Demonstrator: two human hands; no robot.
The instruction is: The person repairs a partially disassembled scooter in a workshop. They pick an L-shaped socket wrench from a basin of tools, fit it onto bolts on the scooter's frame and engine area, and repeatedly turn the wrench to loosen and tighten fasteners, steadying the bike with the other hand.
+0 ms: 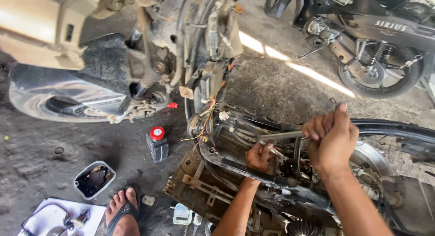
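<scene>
Right hand (333, 138) grips wrench handle (283, 136) | left hand (259, 156) below (steadying head)

A motorcycle repair workshop is indicated. A stripped scooter frame (272, 172) with exposed wiring is laid on a stained, gritty concrete floor (36, 154). A second dismantled scooter (136, 59) and a parked black motorcycle (362, 32) are seen. Loose parts and a small red-capped bottle (157, 143) are scattered about.
</scene>
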